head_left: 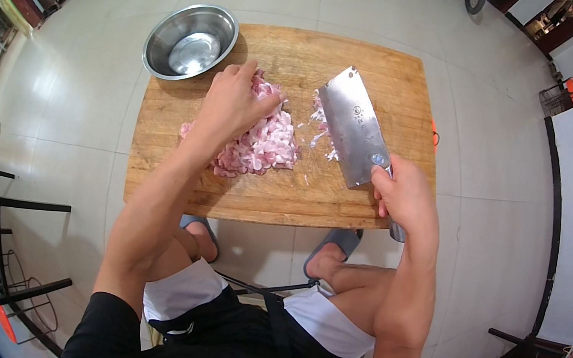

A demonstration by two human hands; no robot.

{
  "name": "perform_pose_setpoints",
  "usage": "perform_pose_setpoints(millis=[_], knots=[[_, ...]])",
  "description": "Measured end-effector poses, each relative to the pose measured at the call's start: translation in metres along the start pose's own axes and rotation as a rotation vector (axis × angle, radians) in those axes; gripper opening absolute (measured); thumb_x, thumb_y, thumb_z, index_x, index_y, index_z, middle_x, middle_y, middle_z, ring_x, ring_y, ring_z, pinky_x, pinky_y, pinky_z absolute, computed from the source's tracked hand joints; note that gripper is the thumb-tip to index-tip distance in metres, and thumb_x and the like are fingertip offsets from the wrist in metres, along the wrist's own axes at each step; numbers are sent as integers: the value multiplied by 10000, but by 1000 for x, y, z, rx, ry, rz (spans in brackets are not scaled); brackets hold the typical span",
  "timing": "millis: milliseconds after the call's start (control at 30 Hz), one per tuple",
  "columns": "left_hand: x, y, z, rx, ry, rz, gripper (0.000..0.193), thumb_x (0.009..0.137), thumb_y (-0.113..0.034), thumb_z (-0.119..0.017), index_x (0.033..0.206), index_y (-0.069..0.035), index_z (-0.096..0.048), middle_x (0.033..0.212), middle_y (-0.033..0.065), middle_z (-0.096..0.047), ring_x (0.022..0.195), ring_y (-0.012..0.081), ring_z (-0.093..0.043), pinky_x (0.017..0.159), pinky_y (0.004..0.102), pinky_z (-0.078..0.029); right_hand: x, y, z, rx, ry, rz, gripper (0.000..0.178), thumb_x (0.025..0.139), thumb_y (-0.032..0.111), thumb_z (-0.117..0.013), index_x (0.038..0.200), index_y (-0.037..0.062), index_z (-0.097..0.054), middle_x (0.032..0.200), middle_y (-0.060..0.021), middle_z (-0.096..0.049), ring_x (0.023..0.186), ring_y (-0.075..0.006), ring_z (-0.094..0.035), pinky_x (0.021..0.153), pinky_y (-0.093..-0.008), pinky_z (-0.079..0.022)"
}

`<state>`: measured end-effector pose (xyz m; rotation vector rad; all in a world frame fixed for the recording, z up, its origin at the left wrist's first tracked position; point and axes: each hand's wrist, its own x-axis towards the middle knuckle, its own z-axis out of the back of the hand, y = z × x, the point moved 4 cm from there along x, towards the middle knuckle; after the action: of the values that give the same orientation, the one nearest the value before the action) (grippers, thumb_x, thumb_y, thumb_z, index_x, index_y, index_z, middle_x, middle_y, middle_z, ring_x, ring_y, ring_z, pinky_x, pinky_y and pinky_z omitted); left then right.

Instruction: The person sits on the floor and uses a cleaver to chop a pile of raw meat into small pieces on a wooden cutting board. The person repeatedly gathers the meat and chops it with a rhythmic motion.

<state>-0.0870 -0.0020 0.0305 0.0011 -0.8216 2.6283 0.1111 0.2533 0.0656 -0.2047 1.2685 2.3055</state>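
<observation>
A heap of chopped pink and white raw meat lies left of the middle on a wooden cutting board. Over its far left part rests my left hand, thumb and fingers apart, touching the meat; the fingertips are partly hidden. My right hand is closed round the handle of a cleaver. The broad steel blade is tilted and points away from me, to the right of the heap. Beside the blade's left edge are small scraps of meat.
A steel bowl stands at the board's far left corner, with nothing seen inside it. Below the near edge are my slippered feet on the tiled floor. Black-framed racks or chairs stand at the left and lower right.
</observation>
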Motion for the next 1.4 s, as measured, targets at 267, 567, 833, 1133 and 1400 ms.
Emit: perform_pose_setpoints(millis=[267, 567, 833, 1133, 1400], knots=[[6, 1, -21, -128, 80, -308, 542, 899, -289, -787, 1375, -34, -741, 1224, 210, -780, 1138, 397, -738, 1020, 488, -590, -33, 18, 1, -12, -130, 59, 270, 1052, 192, -638, 916, -41, -629, 634, -125, -620, 517, -208, -647, 527, -409, -502], [-13, -34, -11, -200, 425, -440, 457, 914, -164, -761, 1358, -59, -747, 1196, 194, -788, 1124, 405, -744, 998, 472, -591, -35, 9, -5, -90, 72, -47, 322, 1062, 255, -614, 952, -47, -642, 712, -169, -646, 525, -262, -657, 584, -461, -528], [-54, -53, -16, 44, 255, -819, 417, 932, -132, -784, 1341, -69, -740, 1337, 116, -746, 1340, 327, -656, 1239, 549, -444, -28, 1, -1, -260, -88, 75, 317, 1038, 273, -648, 988, -37, -692, 870, -295, -725, 818, -509, -705, 749, -584, -555], [-79, -57, -22, 127, 88, -739, 416, 955, -210, -803, 1348, -88, -742, 1486, 135, -653, 1401, 337, -605, 1281, 533, -420, -48, 23, -10, -379, -143, 136, 298, 1036, 278, -683, 973, -13, -693, 837, -280, -733, 813, -526, -716, 735, -621, -557], [-48, -56, -23, 47, 69, -688, 287, 980, -201, -782, 1233, -68, -803, 1250, 108, -762, 1247, 323, -676, 1101, 478, -526, -51, 28, -15, -415, -220, 213, 279, 1034, 232, -696, 928, -23, -650, 775, -259, -691, 757, -511, -675, 683, -583, -515]])
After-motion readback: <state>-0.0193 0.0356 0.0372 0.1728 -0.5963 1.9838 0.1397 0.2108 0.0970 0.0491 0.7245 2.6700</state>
